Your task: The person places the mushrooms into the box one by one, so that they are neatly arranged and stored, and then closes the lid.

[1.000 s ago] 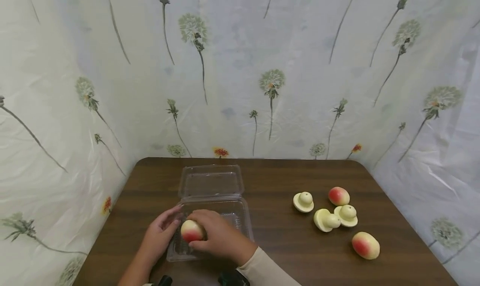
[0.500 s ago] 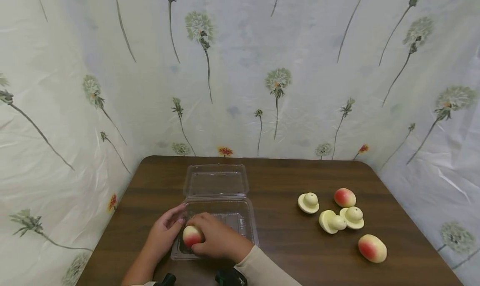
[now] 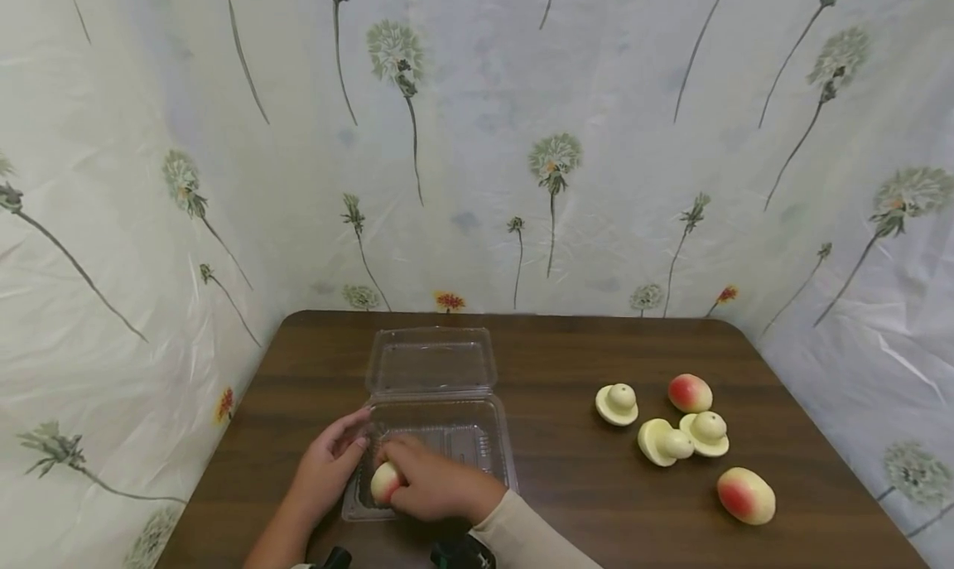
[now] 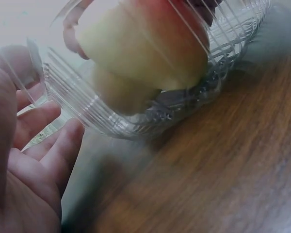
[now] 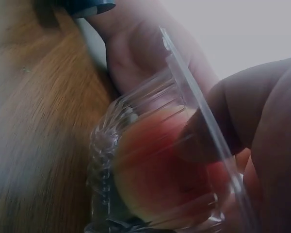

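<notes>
In the head view my right hand (image 3: 440,478) grips a red-and-cream toy mushroom (image 3: 385,483) low inside the near-left part of a clear plastic clamshell container (image 3: 501,436). The left wrist view shows the mushroom's rounded cap (image 4: 150,53) with its stem (image 4: 121,94) pointing down near the ribbed bottom. Through the container wall, the right wrist view shows the red cap (image 5: 155,165) with my thumb against it. My left hand (image 3: 324,470) holds the container's left side, with the thumb at the rim and fingertips (image 4: 70,128) outside the wall.
The container's lid (image 3: 432,362) lies folded back behind it. To the right on the brown table (image 3: 551,486) are several more mushrooms: some stem up, such as a cream one (image 3: 617,405), and others cap up, such as a red-topped one (image 3: 746,496). A flower-print curtain (image 3: 477,138) surrounds the table.
My right hand has lowered the mushroom deeper into the container and a little nearer to me, tilting its cap. My left hand stays at the container's left side. The head view has shifted slightly.
</notes>
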`<state>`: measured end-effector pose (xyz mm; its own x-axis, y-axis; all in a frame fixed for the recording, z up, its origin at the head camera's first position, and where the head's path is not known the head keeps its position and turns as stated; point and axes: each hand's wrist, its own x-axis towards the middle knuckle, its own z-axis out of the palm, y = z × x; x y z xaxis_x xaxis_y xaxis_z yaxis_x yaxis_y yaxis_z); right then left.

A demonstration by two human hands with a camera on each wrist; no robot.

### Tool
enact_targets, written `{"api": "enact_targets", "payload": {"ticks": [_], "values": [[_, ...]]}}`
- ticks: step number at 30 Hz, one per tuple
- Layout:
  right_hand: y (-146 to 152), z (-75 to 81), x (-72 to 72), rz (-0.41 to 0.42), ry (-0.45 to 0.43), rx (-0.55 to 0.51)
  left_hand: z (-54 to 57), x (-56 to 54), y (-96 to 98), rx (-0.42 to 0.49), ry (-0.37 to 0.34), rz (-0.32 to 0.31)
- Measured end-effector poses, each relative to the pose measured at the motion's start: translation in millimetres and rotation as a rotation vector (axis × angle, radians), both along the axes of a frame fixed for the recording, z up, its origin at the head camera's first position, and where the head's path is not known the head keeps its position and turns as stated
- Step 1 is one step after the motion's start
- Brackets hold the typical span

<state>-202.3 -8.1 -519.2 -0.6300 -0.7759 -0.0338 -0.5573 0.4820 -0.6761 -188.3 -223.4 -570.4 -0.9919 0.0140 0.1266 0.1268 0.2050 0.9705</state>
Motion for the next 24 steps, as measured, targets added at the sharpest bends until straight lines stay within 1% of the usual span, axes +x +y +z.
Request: {"api": "enact_targets", "payload": {"ticks": [3, 4, 9, 12, 16, 19, 24], "values": [[0.6, 0.8, 0.4, -0.023, -0.064, 0.02, -0.2, 0.6, 0.4, 0.008, -0.007, -0.007], [0.8, 0.9, 0.2, -0.019, -0.076, 0.018, -0.2, 0.7, 0.4, 0.011, -0.011, -0.009], [1.1, 2.6, -1.7, 0.046, -0.073, -0.028, 0.1, -0.4, -0.1, 0.017, -0.01, -0.007], [1.2, 2.9, -2.4, 0.059, -0.088, -0.046, 0.5, -0.7, 0.0, 0.015, -0.009, -0.01], [2.3, 1.8, -2.8, 0.048, -0.081, -0.042, 1.2, 0.1, -0.1, 0.013, -0.016, -0.015], [4.3, 1.3, -2.5, 0.031, -0.053, -0.033, 1.2, 0.9, -0.6, 0.007, -0.02, -0.017], [9.5, 6.5, -0.1, -0.006, -0.043, -0.057, 2.4, 3.0, -1.2, -0.004, -0.027, -0.04]]}}
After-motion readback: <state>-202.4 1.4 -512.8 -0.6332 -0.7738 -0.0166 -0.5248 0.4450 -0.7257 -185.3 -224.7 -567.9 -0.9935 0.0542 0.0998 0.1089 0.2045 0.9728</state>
